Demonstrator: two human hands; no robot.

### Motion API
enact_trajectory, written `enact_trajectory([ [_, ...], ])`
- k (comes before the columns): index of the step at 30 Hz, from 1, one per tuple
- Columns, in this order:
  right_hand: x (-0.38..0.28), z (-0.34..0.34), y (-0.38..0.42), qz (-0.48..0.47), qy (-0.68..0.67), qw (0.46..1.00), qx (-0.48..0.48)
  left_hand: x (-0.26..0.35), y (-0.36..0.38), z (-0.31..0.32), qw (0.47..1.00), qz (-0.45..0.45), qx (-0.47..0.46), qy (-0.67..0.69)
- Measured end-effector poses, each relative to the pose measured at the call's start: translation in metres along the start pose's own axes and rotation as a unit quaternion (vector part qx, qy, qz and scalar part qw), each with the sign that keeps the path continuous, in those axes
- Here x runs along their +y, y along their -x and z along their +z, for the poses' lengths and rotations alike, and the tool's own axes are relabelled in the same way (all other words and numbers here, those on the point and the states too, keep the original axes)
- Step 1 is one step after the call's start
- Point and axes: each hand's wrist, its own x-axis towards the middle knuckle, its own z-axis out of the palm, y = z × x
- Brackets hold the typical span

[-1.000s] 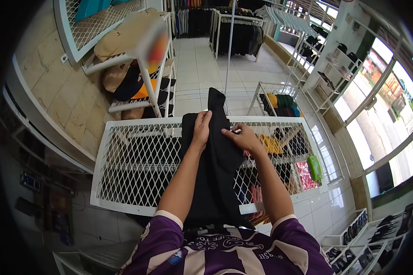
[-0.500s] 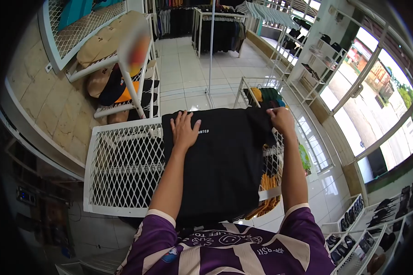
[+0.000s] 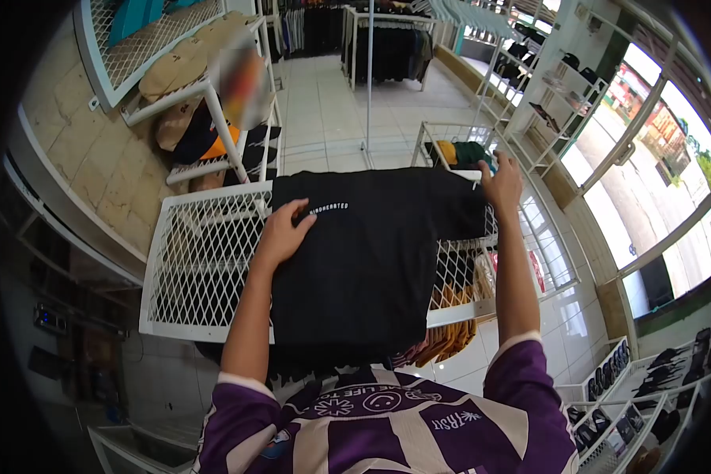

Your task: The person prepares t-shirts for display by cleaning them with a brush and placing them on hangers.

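A black shirt (image 3: 355, 261) with small white lettering lies spread over a white mesh rack top (image 3: 205, 265), one sleeve stretched out to the right. My left hand (image 3: 283, 233) rests at the shirt's left side by the lettering, fingers apart and slightly bent. Beyond the end of the right sleeve, my right hand (image 3: 502, 183) is raised at the rack's right edge with its thumb and fingers apart. No cloth shows between them.
Yellow-brown clothes (image 3: 454, 336) hang below the rack. Caps (image 3: 183, 130) sit on a white stand at the left. A thin pole (image 3: 370, 87) rises beyond the rack. Shelves (image 3: 565, 87) and glass doors stand at the right.
My left hand has moved left and slightly down the shirt. The right sleeve now lies stretched out flat, and my right hand has moved up and right, off the cloth.
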Motion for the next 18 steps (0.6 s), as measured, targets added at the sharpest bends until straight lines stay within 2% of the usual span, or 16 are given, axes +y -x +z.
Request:
enact_trajectory([
  [2,-0.049,-0.061,0.039,0.043,-0.108,0.983,-0.144,0.028,0.071,-0.018,0.999,-0.022,0.033,0.022],
  [3,-0.051,-0.065,0.072,0.053,-0.249,0.955,-0.149,0.033,0.107,-0.022,0.996,-0.056,0.040,0.061],
  [4,-0.060,-0.090,0.100,0.079,-0.239,0.943,-0.218,0.046,0.142,-0.028,0.991,-0.109,0.057,0.053],
  [5,-0.064,-0.107,0.123,0.113,-0.207,0.930,-0.282,0.054,0.174,-0.031,0.988,-0.125,0.089,0.029],
  [6,-0.070,-0.123,0.142,0.137,-0.180,0.920,-0.320,0.036,0.207,-0.021,0.982,-0.119,0.145,0.031],
  [8,-0.074,-0.129,0.179,0.156,-0.188,0.914,-0.323,0.064,0.245,-0.030,0.952,-0.285,0.109,-0.031],
  [10,-0.084,-0.132,0.192,0.167,-0.176,0.909,-0.340,0.071,0.264,-0.021,0.945,-0.304,0.106,-0.052],
  [11,-0.089,-0.131,0.194,0.138,-0.197,0.921,-0.308,0.073,0.272,-0.018,0.941,-0.314,0.107,-0.071],
  [13,-0.092,-0.126,0.194,0.106,-0.217,0.932,-0.271,0.064,0.277,-0.003,0.944,-0.301,0.126,-0.037],
  [15,-0.092,-0.114,0.198,0.003,-0.142,0.963,-0.230,0.061,0.276,0.008,0.944,-0.261,0.182,0.092],
  [17,-0.091,-0.114,0.196,0.035,-0.170,0.947,-0.271,0.041,0.283,0.007,0.949,-0.264,0.153,0.074],
  [18,-0.094,-0.114,0.190,0.100,-0.215,0.925,-0.297,0.033,0.285,0.005,0.954,-0.233,0.147,0.121],
])
